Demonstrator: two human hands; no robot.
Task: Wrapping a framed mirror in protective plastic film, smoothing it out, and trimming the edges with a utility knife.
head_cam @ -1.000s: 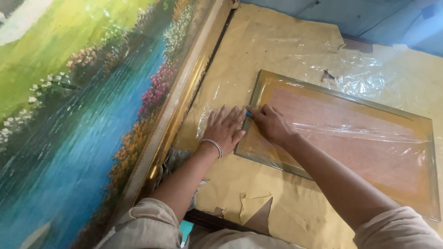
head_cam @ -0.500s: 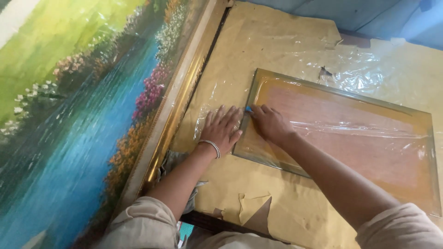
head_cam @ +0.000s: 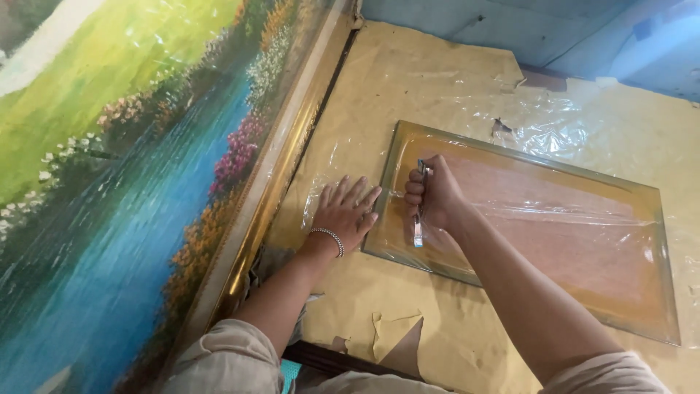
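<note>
My right hand [head_cam: 432,195] is curled tight into a fist around a thin metal-handled cutting tool [head_cam: 419,211], which stands nearly upright in my grip with its lower end down on the flat rectangular picture frame with a brown backing board, wrapped in clear plastic film [head_cam: 554,226]. The tool feels light and stiff, I judge, and is best held by its shank as I have it. The frame looks rigid but its film is thin, slippery and easy to tear; its golden edge is the place to take hold. It lies on the table covered in yellowish paper [head_cam: 437,80], running from my right hand toward four o'clock. My left hand [head_cam: 344,213] rests flat, fingers spread, at nine o'clock of the right, just beside the frame's near corner. A large landscape painting in a gilded frame [head_cam: 131,182] lies farther toward nine o'clock
</note>
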